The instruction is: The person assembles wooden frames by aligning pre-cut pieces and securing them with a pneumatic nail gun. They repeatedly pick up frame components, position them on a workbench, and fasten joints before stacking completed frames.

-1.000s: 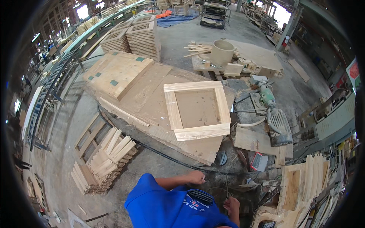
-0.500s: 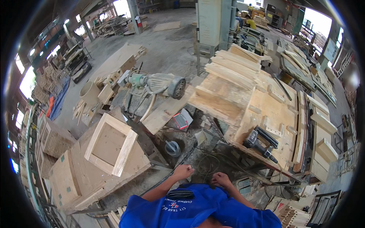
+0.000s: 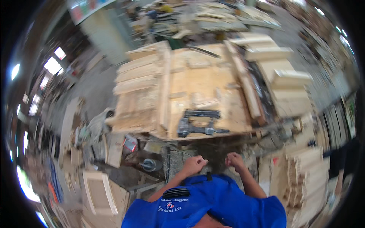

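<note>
My left hand [image 3: 195,164] is in front of my body, its fingers curled into a loose fist with nothing seen in them. Close by, my right hand [image 3: 234,160] is also curled closed, slightly blurred, and no object shows in it. Neither hand touches the workbench [image 3: 237,127] ahead. On its near edge, just beyond my hands, lies a black and grey nail gun [image 3: 184,127]. Pale wooden blocks [image 3: 199,64] sit on the bench top behind it. A long upright board [image 3: 164,87] crosses the bench, with several wooden planks [image 3: 137,78] to its left.
A wooden frame [image 3: 111,193] rests on a panel at lower left. Near it stands a grey pot [image 3: 151,165]. Stacked wooden parts [image 3: 310,186] rise at lower right, beside another person's arm [image 3: 339,181]. Wooden pieces [image 3: 291,78] lie right of the bench, and a motor machine [image 3: 97,123] stands left.
My view has swung right, so the bench with the nail gun is now straight ahead and the frame sits farther left. Another person's arm has come into view at right. Both hands remain closed.
</note>
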`<state>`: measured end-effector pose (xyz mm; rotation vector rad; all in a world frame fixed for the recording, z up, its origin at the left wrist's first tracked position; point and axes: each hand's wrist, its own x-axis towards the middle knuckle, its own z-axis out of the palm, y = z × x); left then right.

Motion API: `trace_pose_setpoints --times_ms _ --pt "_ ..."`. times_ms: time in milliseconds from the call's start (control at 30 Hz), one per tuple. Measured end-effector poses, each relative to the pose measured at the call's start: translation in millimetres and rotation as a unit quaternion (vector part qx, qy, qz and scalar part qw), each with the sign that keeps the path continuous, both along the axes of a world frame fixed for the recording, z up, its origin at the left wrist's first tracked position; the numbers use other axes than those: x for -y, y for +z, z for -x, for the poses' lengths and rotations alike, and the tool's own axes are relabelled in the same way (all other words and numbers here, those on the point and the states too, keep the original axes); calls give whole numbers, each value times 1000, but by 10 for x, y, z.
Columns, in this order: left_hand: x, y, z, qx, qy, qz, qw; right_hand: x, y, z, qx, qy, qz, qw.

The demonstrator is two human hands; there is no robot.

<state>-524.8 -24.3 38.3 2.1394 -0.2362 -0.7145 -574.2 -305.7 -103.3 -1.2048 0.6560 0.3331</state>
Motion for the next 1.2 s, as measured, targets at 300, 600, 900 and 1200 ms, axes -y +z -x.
trace_pose_setpoints --times_ms 300,600,900,1200 --pt "619 110 -360 -56 -94 135 985 341 351 331 -58 -127 -39 989" --pt "1045 459 -1379 -50 -118 242 962 137 680 8 -38 -75 -92 992" --pt "1207 826 -2421 -15 -62 264 962 306 1406 -1056 81 -69 -38 994" --pt "1654 711 -3280 49 -59 356 931 200 1756 -1639 108 -8 -35 994"
